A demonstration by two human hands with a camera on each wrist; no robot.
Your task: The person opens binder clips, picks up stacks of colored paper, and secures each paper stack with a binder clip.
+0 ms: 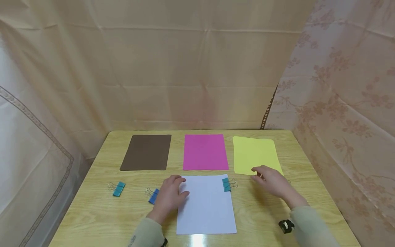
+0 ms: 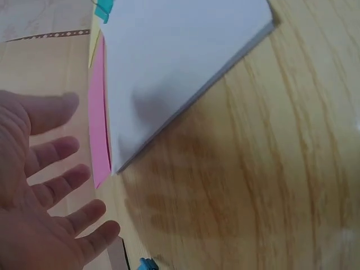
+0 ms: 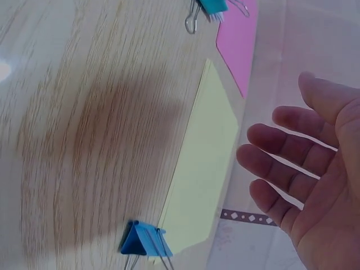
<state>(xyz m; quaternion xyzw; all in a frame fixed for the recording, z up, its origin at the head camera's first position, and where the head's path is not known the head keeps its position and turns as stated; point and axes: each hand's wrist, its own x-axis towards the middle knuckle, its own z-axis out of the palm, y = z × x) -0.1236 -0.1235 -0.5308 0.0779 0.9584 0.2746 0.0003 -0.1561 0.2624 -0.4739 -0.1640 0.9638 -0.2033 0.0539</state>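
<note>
A stack of white paper (image 1: 206,206) lies at the front middle, with a teal binder clip (image 1: 226,184) gripping its right edge near the top. My left hand (image 1: 170,196) hovers by the stack's upper left edge, fingers spread loosely and holding nothing. Just left of it lies a blue binder clip (image 1: 153,196), partly covered by the hand. My right hand (image 1: 273,181) is raised near the front edge of the yellow paper (image 1: 256,154), its fingers loosely bent and nothing in them. In the right wrist view another blue binder clip (image 3: 145,239) stands near the yellow paper; my right hand mostly hides it from the head view.
Brown paper (image 1: 146,152) and magenta paper (image 1: 205,152) lie in a row with the yellow paper along the back of the wooden table (image 1: 92,212). A teal binder clip (image 1: 118,189) lies at the far left. Cloth curtains (image 1: 200,68) hang behind and at both sides.
</note>
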